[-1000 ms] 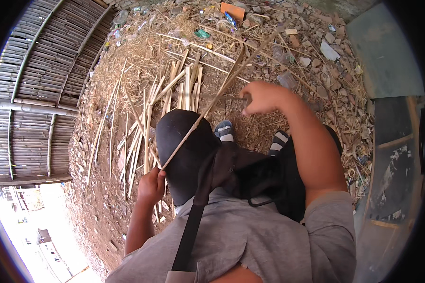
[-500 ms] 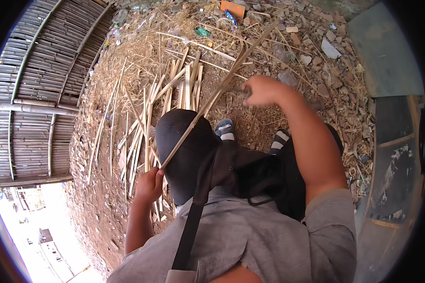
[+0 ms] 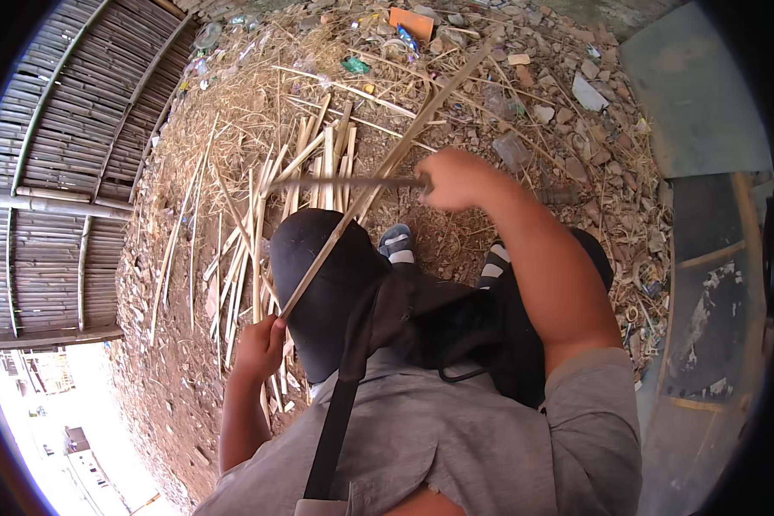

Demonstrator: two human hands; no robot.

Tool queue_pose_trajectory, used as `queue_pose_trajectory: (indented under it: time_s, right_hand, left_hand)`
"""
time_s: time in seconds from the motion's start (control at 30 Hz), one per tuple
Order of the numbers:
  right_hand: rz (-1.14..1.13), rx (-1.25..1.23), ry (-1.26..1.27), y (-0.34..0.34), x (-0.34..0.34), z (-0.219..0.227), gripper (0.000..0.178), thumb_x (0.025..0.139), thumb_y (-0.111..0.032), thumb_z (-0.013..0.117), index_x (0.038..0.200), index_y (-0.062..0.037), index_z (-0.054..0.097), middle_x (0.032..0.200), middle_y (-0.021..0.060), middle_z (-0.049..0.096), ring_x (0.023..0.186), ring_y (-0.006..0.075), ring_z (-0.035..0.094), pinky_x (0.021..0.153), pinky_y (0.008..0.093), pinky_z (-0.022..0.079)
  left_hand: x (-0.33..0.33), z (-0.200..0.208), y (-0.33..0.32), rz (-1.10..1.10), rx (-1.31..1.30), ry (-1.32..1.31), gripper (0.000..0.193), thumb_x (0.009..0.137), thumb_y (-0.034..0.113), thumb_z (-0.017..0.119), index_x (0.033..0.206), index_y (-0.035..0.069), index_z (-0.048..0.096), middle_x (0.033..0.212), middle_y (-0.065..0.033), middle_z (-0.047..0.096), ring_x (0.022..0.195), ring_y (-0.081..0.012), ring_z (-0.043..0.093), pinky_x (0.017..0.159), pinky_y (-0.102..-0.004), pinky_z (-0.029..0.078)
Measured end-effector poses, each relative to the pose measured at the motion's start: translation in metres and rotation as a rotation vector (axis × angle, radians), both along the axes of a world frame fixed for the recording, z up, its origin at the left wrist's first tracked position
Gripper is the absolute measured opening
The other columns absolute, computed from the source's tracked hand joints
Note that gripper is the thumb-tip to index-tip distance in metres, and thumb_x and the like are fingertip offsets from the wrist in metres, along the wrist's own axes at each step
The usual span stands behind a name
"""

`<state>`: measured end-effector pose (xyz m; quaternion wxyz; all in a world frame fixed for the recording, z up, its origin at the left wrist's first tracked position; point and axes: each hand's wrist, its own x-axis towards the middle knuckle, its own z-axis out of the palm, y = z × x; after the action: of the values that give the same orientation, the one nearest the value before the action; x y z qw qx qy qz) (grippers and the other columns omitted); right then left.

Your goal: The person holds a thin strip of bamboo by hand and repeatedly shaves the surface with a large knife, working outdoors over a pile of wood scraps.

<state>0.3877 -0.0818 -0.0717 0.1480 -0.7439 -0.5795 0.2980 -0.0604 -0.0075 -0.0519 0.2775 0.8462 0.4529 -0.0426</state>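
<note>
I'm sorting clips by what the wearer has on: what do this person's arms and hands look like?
The left hand and right hand are bare, with no gloves or wristbands visible. The right arm has a short, plain grey sleeve; the left sleeve's edge is hard to make out.

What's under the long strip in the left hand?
Below the long strip in the left hand are the black-clad left knee and littered ground. Whatever lies directly behind the strip is covered, so I can't see it.
</note>
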Motion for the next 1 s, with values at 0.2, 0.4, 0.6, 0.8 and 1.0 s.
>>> queue_pose_trajectory:
  time_s: [0.2,0.4,0.6,0.8,1.0]
  right_hand:
    - [-0.408,0.04,0.164,-0.006,0.05,-0.014,0.036,0.077,-0.028,0.075,0.103,-0.0023,0.071,0.092,0.0188,0.071,0.088,0.0332,0.07,0.079,0.0432,0.054]
    - [0.101,0.061,-0.078,-0.005,-0.016,-0.004,0.037,0.08,-0.032,0.077,0.103,-0.0035,0.071,0.088,0.017,0.072,0.083,0.0319,0.07,0.077,0.0448,0.054]
    - [-0.333,0.03,0.056,-0.01,0.065,-0.027,0.04,0.081,-0.033,0.078,0.108,-0.0052,0.071,0.093,0.0151,0.072,0.089,0.0297,0.071,0.081,0.0417,0.054]
    - [-0.204,-0.004,0.062,-0.007,0.006,0.009,0.039,0.081,-0.033,0.078,0.108,-0.0063,0.071,0.099,0.0141,0.072,0.094,0.0303,0.07,0.085,0.043,0.054]
    - [0.032,0.01,0.091,-0.008,0.013,0.003,0.039,0.081,-0.037,0.079,0.104,-0.007,0.071,0.096,0.0143,0.072,0.091,0.031,0.071,0.083,0.0419,0.054]
  left_hand:
    - [-0.008,-0.014,0.013,0.015,-0.125,-0.031,0.052,0.109,0.043,0.041,0.081,0.002,0.054,0.067,-0.0019,0.051,0.063,-0.0136,0.047,0.06,-0.034,0.04]
    - [-0.012,-0.01,0.019,0.155,-0.417,-0.057,0.053,0.109,0.046,0.04,0.08,0.005,0.055,0.068,0.0023,0.05,0.065,-0.0104,0.044,0.06,-0.0311,0.039]
    - [-0.01,-0.022,0.015,0.089,-0.301,-0.127,0.05,0.109,0.044,0.039,0.076,0.009,0.05,0.066,0.0052,0.043,0.061,-0.007,0.039,0.056,-0.0274,0.034]
    - [-0.014,-0.023,0.019,0.198,-0.544,-0.144,0.047,0.11,0.042,0.038,0.079,0.01,0.05,0.067,0.0057,0.043,0.06,-0.0069,0.037,0.055,-0.0271,0.033]
    - [-0.008,-0.015,0.015,0.082,-0.264,-0.072,0.055,0.107,0.048,0.043,0.081,0.002,0.057,0.066,0.0003,0.051,0.065,-0.0107,0.045,0.059,-0.0318,0.04]
